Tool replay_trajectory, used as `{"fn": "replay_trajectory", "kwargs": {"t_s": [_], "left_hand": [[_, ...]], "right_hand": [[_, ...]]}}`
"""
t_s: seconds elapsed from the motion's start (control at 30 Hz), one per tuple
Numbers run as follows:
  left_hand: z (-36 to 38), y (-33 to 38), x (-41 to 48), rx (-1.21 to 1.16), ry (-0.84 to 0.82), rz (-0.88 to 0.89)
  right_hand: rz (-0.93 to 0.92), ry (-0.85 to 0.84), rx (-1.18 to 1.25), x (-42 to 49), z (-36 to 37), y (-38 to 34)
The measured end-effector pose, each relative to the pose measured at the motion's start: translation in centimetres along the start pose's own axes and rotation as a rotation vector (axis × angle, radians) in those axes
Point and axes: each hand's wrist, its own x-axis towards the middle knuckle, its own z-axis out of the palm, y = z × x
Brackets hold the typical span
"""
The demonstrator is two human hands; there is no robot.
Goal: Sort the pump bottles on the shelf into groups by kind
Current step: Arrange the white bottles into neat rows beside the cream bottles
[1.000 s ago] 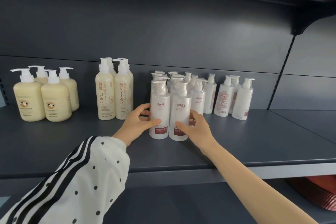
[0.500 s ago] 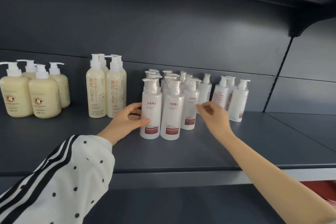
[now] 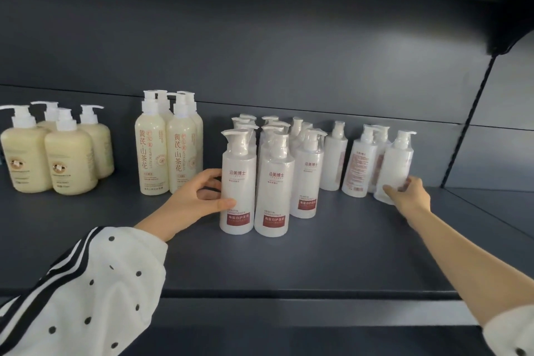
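**Pump bottles on the grey shelf, both hands in there**

So the main bunch is the white pump bottles (image 3: 271,179) with the dark red labels, packed tight in rows around the middle of the shelf (image 3: 289,257), two of them standing out front side by side. The left hand (image 3: 199,196) is on the front-left bottle (image 3: 237,182): thumb pressed against its front low down, fingers curled round the left side, so it's wrapped on that bottle, which stands upright on the shelf.

Off to the right there's a smaller bunch of the same white kind, a few turned so the back label print faces out. The right hand (image 3: 410,195) is closed round the lower part of the rightmost bottle (image 3: 394,170) there, fingers wrapped on its base. That bottle looks tipped a bit, though I can't tell if the bottom is off the shelf. One more white bottle (image 3: 335,159) stands on its own between the two bunches.

Left of the middle group: tall cream bottles (image 3: 169,147) with orange Chinese lettering, four by the look of the pumps, standing close together. Further left, four squat pale yellow bottles (image 3: 55,153) with white pumps, also clustered.

The left arm has a white sleeve (image 3: 86,292) with black dots and stripes. The right forearm is bare, with a bit of cuff at the corner.
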Motion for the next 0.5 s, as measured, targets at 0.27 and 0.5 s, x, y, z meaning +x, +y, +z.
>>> {"fn": "replay_trajectory", "kwargs": {"t_s": [0.27, 0.5], "left_hand": [[0.1, -0.2, 0.1, 0.007, 0.015, 0.002], [0.2, -0.2, 0.1, 0.000, 0.027, 0.005]], "right_hand": [[-0.057, 0.049, -0.003, -0.1, 0.6, 0.1], [-0.014, -0.005, 0.016, -0.6, 0.8, -0.6]]}}
